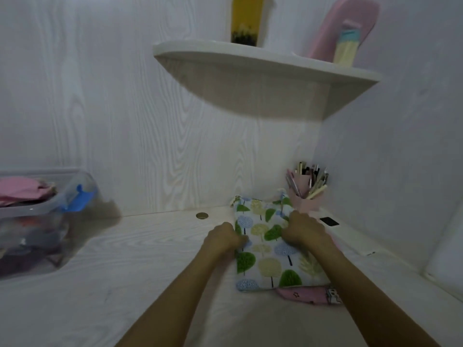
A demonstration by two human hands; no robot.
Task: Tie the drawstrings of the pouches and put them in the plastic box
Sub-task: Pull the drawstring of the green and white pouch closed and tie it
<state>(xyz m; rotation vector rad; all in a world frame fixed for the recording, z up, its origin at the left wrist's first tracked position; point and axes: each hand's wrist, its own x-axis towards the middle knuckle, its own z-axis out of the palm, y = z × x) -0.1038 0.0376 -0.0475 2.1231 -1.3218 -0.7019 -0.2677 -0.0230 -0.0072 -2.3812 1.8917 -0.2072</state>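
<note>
A white pouch printed with green, blue and yellow trees [269, 259] lies on the desk in front of me. My left hand [224, 240] grips its left edge with curled fingers. My right hand [304, 227] grips its upper right part. Its cream drawstring [280, 192] pokes out at the far end. A pink pouch [308, 295] lies under the tree pouch, mostly hidden. The clear plastic box [37, 214] stands at the left with a pink pouch [23, 190] and other fabric inside.
A pink pen holder [307, 189] full of pens stands in the back right corner. A brass cable grommet [202, 215] sits in the white desk [125, 284]. A small black object [329, 221] lies to the right. A corner shelf [263, 68] hangs overhead.
</note>
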